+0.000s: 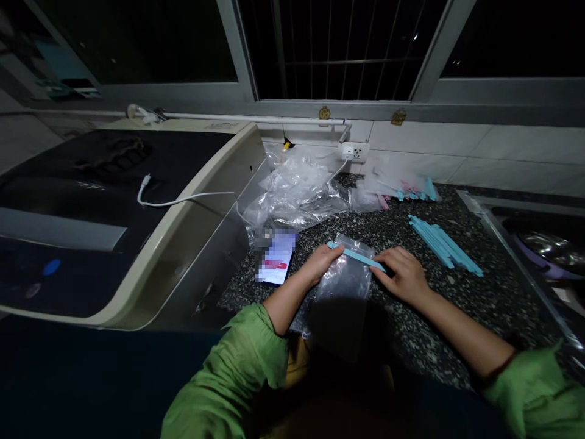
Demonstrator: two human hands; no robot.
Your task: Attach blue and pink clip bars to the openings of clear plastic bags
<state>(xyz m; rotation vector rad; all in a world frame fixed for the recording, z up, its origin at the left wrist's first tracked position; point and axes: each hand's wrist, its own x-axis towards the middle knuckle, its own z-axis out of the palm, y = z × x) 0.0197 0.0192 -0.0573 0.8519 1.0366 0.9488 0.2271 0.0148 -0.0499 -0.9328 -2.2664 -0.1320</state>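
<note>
A flat light-blue strip (pixel 359 256) lies slantwise across the upper part of a clear plastic bag (pixel 345 283) on the speckled counter. My left hand (pixel 322 262) is closed on the strip's left end, thumb on top. At the other end, my right hand (pixel 402 274) pinches the strip between thumb and fingers. The bag's lower part falls into shadow near the counter's front edge. To the right of my right hand lies a loose pile of similar light-blue strips (pixel 443 245).
A lit phone (pixel 277 259) lies left of my left hand. Behind are crumpled clear bags (pixel 301 186) and a bag with blue and pink strips (pixel 402 186). A washing machine (pixel 183 262) stands left, with a white cable (pixel 196 196) across it. A stove (pixel 548 244) is at right.
</note>
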